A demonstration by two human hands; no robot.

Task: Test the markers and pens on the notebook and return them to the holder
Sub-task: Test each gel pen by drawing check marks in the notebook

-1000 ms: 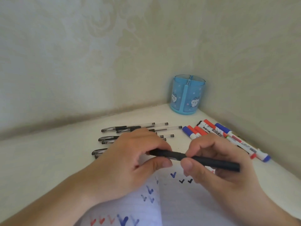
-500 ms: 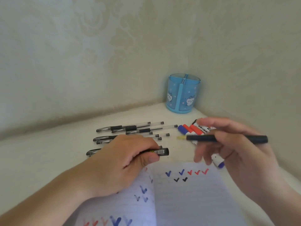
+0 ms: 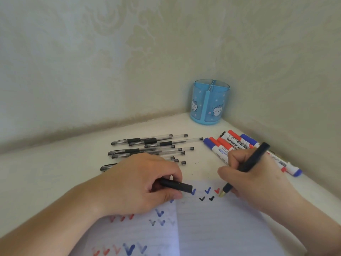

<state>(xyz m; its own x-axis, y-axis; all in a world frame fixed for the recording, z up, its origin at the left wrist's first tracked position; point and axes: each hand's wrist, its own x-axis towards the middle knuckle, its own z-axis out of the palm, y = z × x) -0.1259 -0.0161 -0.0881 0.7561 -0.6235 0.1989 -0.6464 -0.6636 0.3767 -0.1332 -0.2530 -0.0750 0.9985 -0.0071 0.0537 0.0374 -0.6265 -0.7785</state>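
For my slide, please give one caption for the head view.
Right hand lowers uncapped marker onto notebook; left hand holds cap.

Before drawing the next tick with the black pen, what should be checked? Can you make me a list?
1. Cap off: ok, the left hand holds the black cap.
2. Grip: ok, the right hand holds the black pen.
3. Yellowish tip on the lined white notebook: ok.
4. Ink works: cannot tell.
5. Blue plastic holder upright: ok.
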